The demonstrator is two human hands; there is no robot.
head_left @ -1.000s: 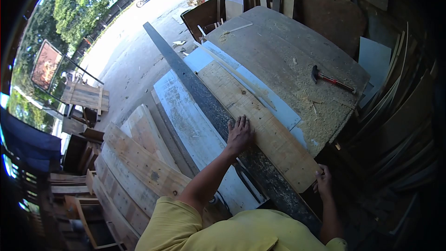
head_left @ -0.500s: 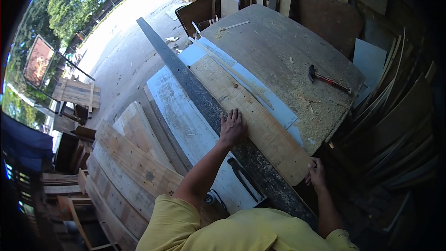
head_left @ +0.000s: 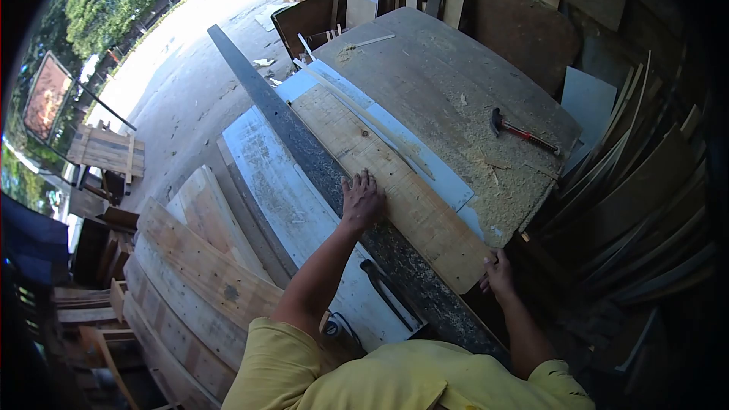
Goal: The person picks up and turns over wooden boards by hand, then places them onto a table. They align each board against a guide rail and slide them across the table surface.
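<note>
A light wooden plank (head_left: 425, 201) with a dark knot lies lengthwise beside a long dark, speckled straight bar (head_left: 304, 148). My left hand (head_left: 363, 199) rests on the plank's left edge where it meets the bar, palm down and fingers stretched out. At the plank's near end my right hand (head_left: 497, 275) grips the corner; some of its fingers are hidden beneath or behind the edge. A pale blue-white board (head_left: 448, 186) and a thin wooden strip (head_left: 387, 133) run along the plank's far side.
A hammer (head_left: 524, 133) lies among sawdust on the large worn tabletop (head_left: 425, 61). A whitish panel with a black handle (head_left: 391, 292) sits left of the bar. Several planks (head_left: 205, 258) are stacked at left, and boards (head_left: 653, 190) lean at right.
The whole view has shifted slightly, so everything sits a little further left and higher. My hands and the plank keep their places relative to each other.
</note>
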